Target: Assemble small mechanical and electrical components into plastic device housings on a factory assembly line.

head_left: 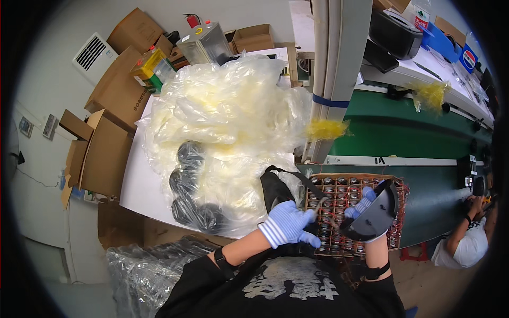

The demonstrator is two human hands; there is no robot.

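My right hand [362,204], in a blue knit glove, is closed round a black plastic shell [380,211] with a curved, half-round outline. The shell is tilted above a divided carton [313,183] filled with rows of small round metal-topped parts with red wires. My left hand [289,224], in a blue glove with white stripes at the cuff, lies just left of that carton, thumb and fingers apart. A small blurred streak shows by its fingertips. Beyond it a black bag-like piece with a strap [274,188] rests against the heap of clear plastic bags [222,111].
Several round black parts in clear film [185,183] lie on the white table [139,177]. A post [331,69] stands between this table and a green conveyor belt [392,127]. Cardboard boxes [108,153] line the left. Another person [466,238] sits at the far right.
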